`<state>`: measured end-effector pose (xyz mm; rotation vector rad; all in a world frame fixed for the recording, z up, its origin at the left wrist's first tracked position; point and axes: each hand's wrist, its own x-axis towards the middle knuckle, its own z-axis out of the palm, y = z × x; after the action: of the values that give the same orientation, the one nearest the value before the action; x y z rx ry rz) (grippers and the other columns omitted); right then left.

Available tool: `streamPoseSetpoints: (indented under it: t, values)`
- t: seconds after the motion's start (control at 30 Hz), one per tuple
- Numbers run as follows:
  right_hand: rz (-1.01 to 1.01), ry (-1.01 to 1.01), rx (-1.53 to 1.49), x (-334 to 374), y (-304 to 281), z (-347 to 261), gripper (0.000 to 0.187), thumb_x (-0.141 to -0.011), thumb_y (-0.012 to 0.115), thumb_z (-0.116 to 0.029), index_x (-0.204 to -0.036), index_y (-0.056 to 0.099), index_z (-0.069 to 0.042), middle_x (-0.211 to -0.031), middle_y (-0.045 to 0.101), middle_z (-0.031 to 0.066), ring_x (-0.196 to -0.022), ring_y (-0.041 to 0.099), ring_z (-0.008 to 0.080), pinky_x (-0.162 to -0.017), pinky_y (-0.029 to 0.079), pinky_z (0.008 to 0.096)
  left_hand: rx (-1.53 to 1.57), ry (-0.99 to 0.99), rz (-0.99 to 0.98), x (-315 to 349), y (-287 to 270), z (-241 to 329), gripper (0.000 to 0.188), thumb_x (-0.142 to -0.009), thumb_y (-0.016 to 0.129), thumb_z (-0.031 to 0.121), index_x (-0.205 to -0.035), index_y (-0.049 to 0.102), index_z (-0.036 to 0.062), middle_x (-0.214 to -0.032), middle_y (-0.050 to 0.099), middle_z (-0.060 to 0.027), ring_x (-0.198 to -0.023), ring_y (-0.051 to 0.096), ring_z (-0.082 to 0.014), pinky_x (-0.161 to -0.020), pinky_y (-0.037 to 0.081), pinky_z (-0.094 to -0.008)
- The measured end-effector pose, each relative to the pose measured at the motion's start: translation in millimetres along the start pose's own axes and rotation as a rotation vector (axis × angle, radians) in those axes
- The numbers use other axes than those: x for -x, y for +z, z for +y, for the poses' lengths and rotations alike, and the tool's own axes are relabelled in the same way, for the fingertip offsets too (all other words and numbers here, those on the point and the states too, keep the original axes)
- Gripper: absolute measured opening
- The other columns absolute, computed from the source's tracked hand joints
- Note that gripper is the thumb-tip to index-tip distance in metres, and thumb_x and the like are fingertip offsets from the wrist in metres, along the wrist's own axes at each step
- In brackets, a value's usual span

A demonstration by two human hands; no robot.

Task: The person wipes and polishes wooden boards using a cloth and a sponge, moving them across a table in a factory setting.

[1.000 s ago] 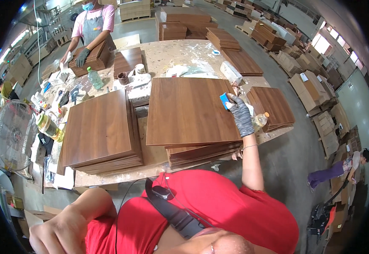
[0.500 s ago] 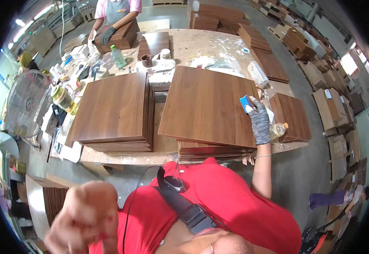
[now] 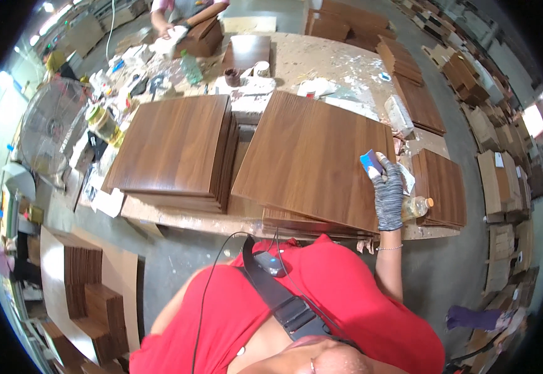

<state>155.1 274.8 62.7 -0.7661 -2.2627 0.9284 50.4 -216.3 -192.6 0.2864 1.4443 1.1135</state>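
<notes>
My right hand point(image 3: 388, 198), in a grey fingerless glove, grips a small blue sponge-like block point(image 3: 369, 163). It rests at the right edge of a brown wood-grain panel point(image 3: 315, 159). That panel lies askew on top of a stack of similar panels point(image 3: 302, 223) whose front edges show below it. To the left stands a second stack of wood-grain panels point(image 3: 171, 146), squarely piled. Only part of my left arm shows at the lower left; the left hand is out of sight.
Right of my glove are a clear bottle with an orange cap point(image 3: 417, 207) and a smaller panel stack point(image 3: 441, 187). Beyond lie a white block point(image 3: 398, 116), a brown cup point(image 3: 232, 77) and a green bottle point(image 3: 191, 67). A co-worker point(image 3: 190, 15) stands across the table; a fan point(image 3: 52, 128) is left.
My left hand, raised and blurred at the lower left before, has left the view. My right hand still holds the blue block at the panel's right edge. The whole view has shifted slightly.
</notes>
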Motion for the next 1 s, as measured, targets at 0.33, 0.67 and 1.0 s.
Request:
streamPoseSetpoints:
  t: [0.33, 0.67, 1.0]
  values:
    - [0.063, -0.116, -0.128, -7, 4, 26, 0.039, -0.095, 0.067, -0.020, -0.131, 0.065, -0.005, -0.114, 0.066, 0.0106, -0.102, 0.062, 0.0228, -0.094, 0.048, 0.0363, -0.411, 0.199, 0.604, 25, 40, 80, 0.032, -0.106, 0.053, 0.028, -0.110, 0.059, -0.0027, -0.098, 0.071, -0.0183, -0.087, 0.066, -0.0292, -0.085, 0.051, -0.0370]
    - [-0.023, 0.004, -0.121, 1, 0, -6, 0.044, -0.099, 0.066, -0.021, -0.138, 0.059, -0.001, -0.135, 0.061, 0.0113, -0.123, 0.057, 0.0210, -0.110, 0.043, 0.0356, -0.518, 0.582, -0.073, -59, 53, 14, 0.027, -0.101, 0.053, 0.026, -0.107, 0.066, 0.0037, -0.100, 0.071, -0.0209, -0.095, 0.068, -0.0357, -0.084, 0.050, -0.0429]
    - [0.030, -0.113, -0.008, -5, -2, 0, 0.039, -0.096, 0.067, -0.020, -0.130, 0.066, -0.002, -0.121, 0.069, 0.0112, -0.111, 0.063, 0.0202, -0.101, 0.047, 0.0351, -0.683, -0.218, 0.234, 91, 9, 186, 0.053, -0.093, 0.067, 0.051, -0.099, 0.073, -0.0018, -0.091, 0.074, -0.0148, -0.081, 0.070, -0.0291, -0.074, 0.054, -0.0395]
